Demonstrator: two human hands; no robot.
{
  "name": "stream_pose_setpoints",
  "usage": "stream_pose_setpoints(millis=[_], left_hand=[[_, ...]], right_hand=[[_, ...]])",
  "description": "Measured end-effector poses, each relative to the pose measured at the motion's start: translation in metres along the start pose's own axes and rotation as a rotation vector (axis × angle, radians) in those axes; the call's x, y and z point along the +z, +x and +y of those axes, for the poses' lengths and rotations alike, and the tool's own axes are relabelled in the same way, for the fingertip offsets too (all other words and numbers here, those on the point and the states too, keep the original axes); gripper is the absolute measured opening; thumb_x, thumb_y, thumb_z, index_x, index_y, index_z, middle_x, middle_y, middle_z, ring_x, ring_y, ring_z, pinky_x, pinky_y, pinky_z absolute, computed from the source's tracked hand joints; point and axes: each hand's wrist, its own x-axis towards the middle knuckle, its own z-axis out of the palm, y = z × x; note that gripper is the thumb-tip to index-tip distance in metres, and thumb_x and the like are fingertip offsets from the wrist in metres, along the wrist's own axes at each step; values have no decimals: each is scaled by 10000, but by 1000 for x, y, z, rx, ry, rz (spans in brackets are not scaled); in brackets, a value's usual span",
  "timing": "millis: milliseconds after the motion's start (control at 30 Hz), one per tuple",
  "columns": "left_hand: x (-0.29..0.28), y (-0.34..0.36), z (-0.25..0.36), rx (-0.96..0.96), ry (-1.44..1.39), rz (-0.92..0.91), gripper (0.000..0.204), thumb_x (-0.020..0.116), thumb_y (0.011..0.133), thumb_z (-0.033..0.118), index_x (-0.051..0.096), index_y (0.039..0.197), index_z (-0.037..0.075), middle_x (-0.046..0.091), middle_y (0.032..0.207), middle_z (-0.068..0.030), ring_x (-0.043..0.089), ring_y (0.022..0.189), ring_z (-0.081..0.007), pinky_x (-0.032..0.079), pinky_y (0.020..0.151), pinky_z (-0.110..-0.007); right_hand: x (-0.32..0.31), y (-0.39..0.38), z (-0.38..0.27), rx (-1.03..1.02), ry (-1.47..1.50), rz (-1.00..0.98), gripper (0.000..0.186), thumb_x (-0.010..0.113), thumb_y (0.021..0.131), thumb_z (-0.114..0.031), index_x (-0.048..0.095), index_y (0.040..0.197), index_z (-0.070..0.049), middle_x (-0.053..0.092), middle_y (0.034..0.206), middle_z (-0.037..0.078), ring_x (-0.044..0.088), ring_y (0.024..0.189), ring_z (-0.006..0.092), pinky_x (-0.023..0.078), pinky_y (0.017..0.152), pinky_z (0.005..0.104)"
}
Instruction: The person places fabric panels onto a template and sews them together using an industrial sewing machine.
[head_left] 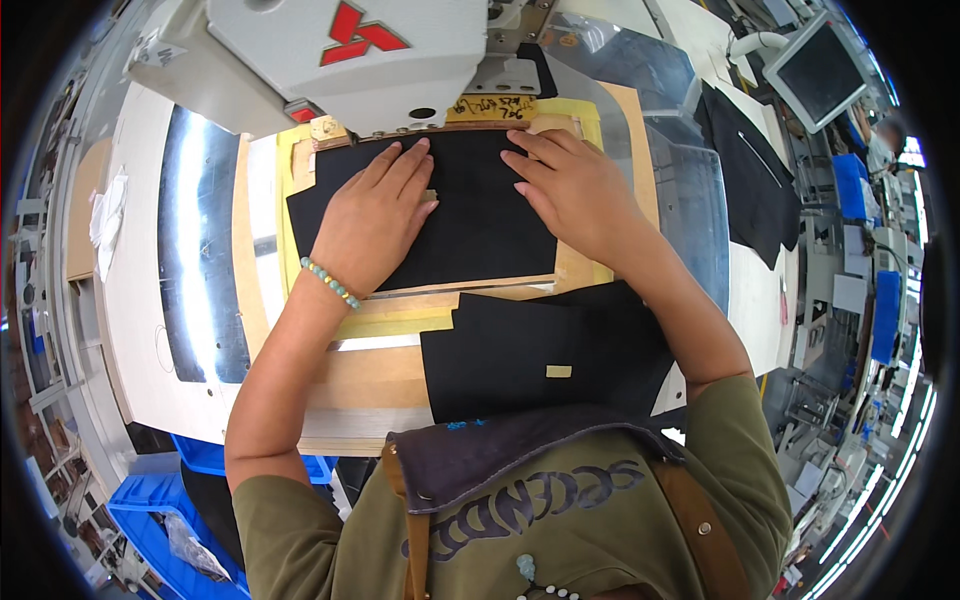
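A black fabric panel [470,220] lies on a cardboard template [575,265] with yellow edging, beneath the head of a large white sewing machine [340,60]. My left hand [375,215] rests flat on the panel's left part, fingers stretched toward its far edge; a beaded bracelet circles the wrist. Over the panel's far right corner my right hand [575,185] is spread, its fingertips on the cloth near the edge. Nearer to me a second black fabric panel [545,345] with a small yellow label [559,371] lies partly over the table's front edge.
On the right of the table lies another black fabric piece [750,170], below a screen [817,72] on an arm. A white cloth [108,222] sits at the far left. Blue bins [150,500] stand below the table at the lower left. Metal plates [200,250] flank the template.
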Motion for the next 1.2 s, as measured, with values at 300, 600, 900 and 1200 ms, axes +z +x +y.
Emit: stream_pose_setpoints(millis=[300, 600, 900, 1200], left_hand=[[2, 0, -3, 3, 29, 25, 464, 735, 964, 153, 643, 1395, 8, 608, 1526, -92, 599, 1375, -302, 534, 1117, -393], [3, -1, -3, -9, 35, 33, 474, 726, 974, 172, 639, 1415, 21, 608, 1524, -88, 594, 1377, -300, 526, 1122, -394], [5, -1, -1, -39, 75, 39, 461, 725, 976, 179, 654, 1411, 44, 616, 1507, -81, 594, 1367, -301, 531, 1112, -401], [1, 11, 11, 26, 87, -12, 447, 707, 978, 159, 650, 1389, -6, 593, 1522, -155, 534, 1435, -334, 461, 1188, -425]], right_hand=[[-1, -9, 5, -46, -94, -28, 430, 731, 968, -232, 704, 1381, -117, 684, 1407, 112, 628, 1272, 276, 560, 1026, 400], [-7, -6, -5, -85, -100, -18, 439, 699, 1001, -366, 710, 1378, -141, 658, 1467, 88, 597, 1336, 289, 532, 1063, 427], [1, -15, -5, -96, -146, -25, 522, 717, 980, -402, 703, 1352, -36, 637, 1505, 76, 575, 1367, 257, 489, 1084, 408], [3, -8, 2, -74, -78, -34, 537, 717, 979, -364, 688, 1369, 4, 623, 1516, 102, 576, 1355, 276, 488, 1095, 416]])
